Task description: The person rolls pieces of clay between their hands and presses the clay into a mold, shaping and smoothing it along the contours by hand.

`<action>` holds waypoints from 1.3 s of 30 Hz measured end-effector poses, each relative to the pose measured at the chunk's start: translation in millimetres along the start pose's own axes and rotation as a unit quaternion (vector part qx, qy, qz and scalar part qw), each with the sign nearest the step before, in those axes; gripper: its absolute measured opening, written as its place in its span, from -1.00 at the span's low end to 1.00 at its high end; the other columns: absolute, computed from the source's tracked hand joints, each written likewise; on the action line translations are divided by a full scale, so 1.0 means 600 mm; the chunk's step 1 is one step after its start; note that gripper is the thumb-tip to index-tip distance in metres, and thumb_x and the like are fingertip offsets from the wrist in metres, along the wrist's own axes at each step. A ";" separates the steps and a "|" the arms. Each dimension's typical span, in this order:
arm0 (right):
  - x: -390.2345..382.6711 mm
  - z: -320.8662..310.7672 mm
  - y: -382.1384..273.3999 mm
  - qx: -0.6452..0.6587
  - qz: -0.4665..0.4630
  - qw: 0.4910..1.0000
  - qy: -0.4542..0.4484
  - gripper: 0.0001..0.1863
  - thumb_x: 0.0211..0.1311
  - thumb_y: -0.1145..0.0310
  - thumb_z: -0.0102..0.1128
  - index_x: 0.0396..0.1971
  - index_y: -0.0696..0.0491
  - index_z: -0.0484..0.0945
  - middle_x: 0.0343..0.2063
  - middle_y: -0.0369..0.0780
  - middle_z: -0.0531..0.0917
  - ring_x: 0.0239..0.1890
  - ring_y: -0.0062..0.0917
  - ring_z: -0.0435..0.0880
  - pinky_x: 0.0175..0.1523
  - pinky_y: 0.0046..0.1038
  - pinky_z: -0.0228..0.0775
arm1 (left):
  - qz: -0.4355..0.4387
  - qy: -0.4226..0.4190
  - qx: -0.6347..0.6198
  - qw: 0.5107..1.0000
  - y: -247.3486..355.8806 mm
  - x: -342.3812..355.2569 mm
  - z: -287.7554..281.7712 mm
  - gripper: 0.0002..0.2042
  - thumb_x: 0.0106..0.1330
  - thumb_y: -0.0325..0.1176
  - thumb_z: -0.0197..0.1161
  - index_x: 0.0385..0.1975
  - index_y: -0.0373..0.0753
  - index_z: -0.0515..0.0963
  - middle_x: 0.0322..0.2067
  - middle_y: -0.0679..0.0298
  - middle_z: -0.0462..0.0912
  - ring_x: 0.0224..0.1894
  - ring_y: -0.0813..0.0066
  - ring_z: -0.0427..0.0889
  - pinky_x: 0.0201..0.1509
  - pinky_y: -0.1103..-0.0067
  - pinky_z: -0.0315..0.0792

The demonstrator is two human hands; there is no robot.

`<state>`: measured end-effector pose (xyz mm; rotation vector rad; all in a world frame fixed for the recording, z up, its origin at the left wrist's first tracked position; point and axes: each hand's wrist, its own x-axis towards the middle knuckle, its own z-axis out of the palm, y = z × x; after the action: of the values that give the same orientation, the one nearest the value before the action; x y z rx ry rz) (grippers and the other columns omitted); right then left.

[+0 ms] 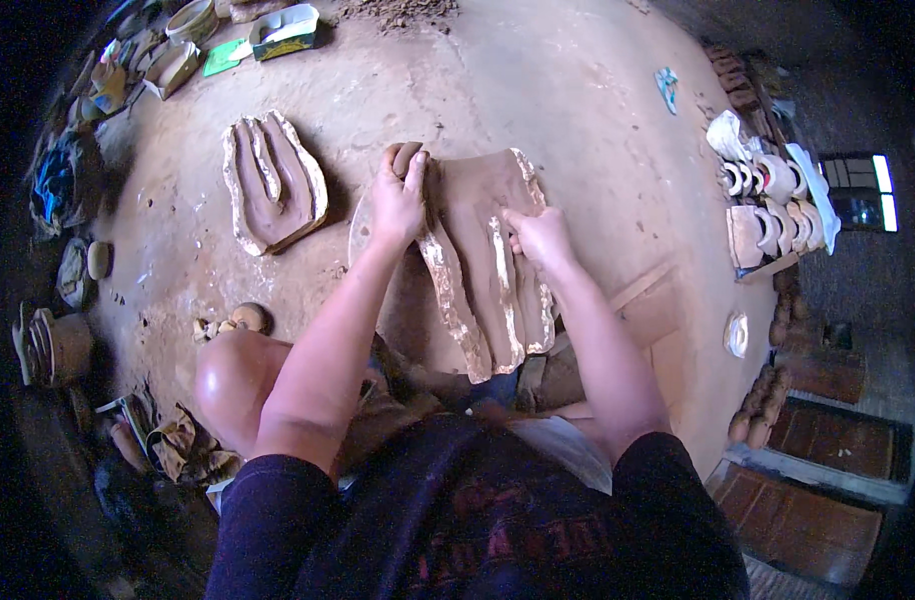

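A large plaster mould [533, 175], lined with brown clay [468, 180] and crossed by long white-edged ridges, lies before me above my legs. My left hand [400, 195] is closed around a small brown clay lump [408, 158] at the mould's upper left. My right hand [536, 232] has its index finger on the top of the middle ridge and its other fingers curled; what they hold, if anything, is hidden. A second, smaller clay-lined mould [275, 180] with a U-shaped channel lies on the floor to the left.
The dusty floor [618, 130] surrounds me. Boxes [283, 35] and tubs stand at the upper left, a dark bundle [68, 175] at the left edge, stacked curved mould pieces [768, 200] at the right. A wooden board [648, 330] lies right of my legs.
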<state>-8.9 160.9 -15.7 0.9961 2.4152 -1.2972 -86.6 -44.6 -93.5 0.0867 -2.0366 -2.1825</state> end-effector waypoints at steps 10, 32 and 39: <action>-0.040 -0.001 0.014 -0.029 -0.026 0.999 -0.002 -0.63 0.19 0.13 0.45 -0.33 0.21 0.78 -0.42 -0.01 0.79 -0.34 -0.23 0.82 -0.14 -0.31 0.62 | -0.001 0.023 0.047 0.999 -0.007 -0.006 -0.011 -0.57 0.51 -0.12 0.25 0.18 -0.31 0.50 -0.02 -0.09 0.73 0.08 0.06 0.72 0.17 0.33 0.51; -0.088 -0.020 0.099 0.017 -0.083 0.996 -0.024 -0.63 0.29 0.27 0.41 -0.06 0.25 0.74 -0.40 -0.12 0.79 -0.50 -0.57 0.73 -0.32 -0.47 0.56 | 0.017 0.025 0.074 0.997 0.031 -0.024 -0.008 -0.62 0.54 -0.17 0.21 0.13 -0.37 0.53 -0.02 -0.03 0.74 0.07 0.13 0.72 0.17 0.36 0.51; -0.118 -0.016 0.152 -0.113 -0.267 0.951 0.105 -0.70 0.25 0.30 0.40 -0.15 0.22 0.76 -0.27 0.00 0.77 -0.22 -0.23 0.78 -0.05 -0.31 0.58 | 0.022 0.042 0.088 0.995 0.002 -0.019 0.001 -0.61 0.55 -0.19 0.21 0.16 -0.38 0.51 -0.01 -0.04 0.74 0.08 0.13 0.71 0.20 0.36 0.50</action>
<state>104.8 170.8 -35.2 0.4460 3.0544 -1.0498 -75.6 -42.3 -93.2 0.1503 -2.1568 -1.9356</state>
